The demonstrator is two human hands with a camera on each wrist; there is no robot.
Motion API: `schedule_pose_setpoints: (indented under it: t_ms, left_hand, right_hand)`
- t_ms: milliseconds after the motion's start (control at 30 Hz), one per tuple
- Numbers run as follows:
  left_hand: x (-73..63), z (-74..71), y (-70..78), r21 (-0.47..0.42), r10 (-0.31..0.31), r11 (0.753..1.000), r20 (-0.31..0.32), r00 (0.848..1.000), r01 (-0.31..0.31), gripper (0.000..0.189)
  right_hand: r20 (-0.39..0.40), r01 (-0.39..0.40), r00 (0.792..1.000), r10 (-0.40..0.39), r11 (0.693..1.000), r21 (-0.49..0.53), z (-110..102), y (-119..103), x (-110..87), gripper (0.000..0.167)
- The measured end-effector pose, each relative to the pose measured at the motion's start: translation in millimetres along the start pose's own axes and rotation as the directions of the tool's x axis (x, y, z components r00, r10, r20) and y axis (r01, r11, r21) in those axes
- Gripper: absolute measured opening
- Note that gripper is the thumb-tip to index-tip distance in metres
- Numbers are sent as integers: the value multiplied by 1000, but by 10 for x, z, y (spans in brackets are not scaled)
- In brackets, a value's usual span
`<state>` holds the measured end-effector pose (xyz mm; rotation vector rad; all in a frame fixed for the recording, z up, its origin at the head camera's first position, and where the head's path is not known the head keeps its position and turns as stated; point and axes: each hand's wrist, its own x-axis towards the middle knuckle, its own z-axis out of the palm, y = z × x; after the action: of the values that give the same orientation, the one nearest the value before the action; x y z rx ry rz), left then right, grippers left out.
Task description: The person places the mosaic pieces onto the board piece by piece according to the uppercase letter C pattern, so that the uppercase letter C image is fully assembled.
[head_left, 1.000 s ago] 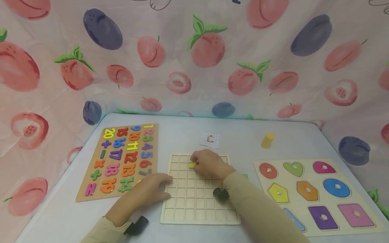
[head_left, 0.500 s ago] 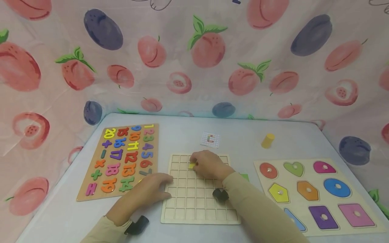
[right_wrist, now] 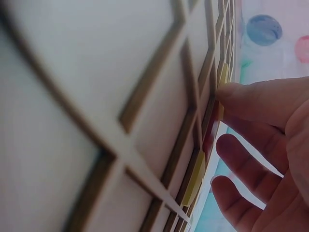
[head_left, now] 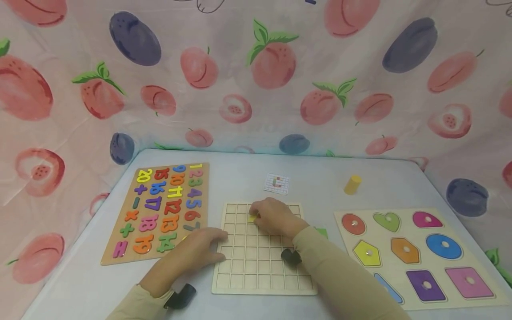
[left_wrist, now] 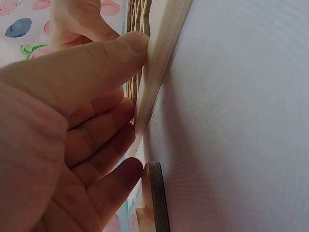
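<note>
Fruit-printed cloth (head_left: 256,80) hangs behind; now the right hand (head_left: 275,216) pinches a yellow tile (head_left: 251,219), mostly finger-hidden, ridged wooden board (head_left: 250,268) beneath, the left hand (head_left: 200,248) loose-fingered at its edge.

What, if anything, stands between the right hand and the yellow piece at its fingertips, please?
Nothing visible does: the right hand has its thumb against the yellow piece at the grid board. A red piece and a second yellow piece sit nearby, not between them.
</note>
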<state>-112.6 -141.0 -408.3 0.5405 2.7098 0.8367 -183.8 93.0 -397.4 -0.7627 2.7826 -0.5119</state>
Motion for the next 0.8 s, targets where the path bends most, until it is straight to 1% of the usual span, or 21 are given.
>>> schedule_pose_setpoints:
  t_ms: [200, 367, 500, 600, 667, 800]
  left_hand:
    - [-5, 2, 4, -3, 6, 1000, -2, 1000, -6, 43]
    - [1, -4, 16, 1, -3, 1000, -9, 1000, 3, 42]
    - [2, -9, 25, 4, -16, 1000, -11, 1000, 16, 42]
    - [2, -11, 28, 6, -19, 1000, -11, 1000, 19, 42]
    - [2, -9, 27, 6, -15, 1000, -12, 1000, 15, 42]
    - [-3, -2, 21, 1, -5, 1000, -13, 1000, 5, 43]
  right_hand:
    - [6, 8, 1000, -8, 999, 36, 10, 0, -6, 25]
    - [8, 12, 1000, -12, 998, 60, 6, 3, -9, 27]
    - [9, -13, 1000, 12, 995, 103, -19, 14, -25, 33]
    - [-2, -28, 1000, 28, 992, 121, -53, 42, -49, 33]
    - [-13, -23, 1000, 25, 993, 112, -84, 75, -76, 30]
    - [-26, -50, 998, 54, 991, 125, -161, 169, -149, 27]
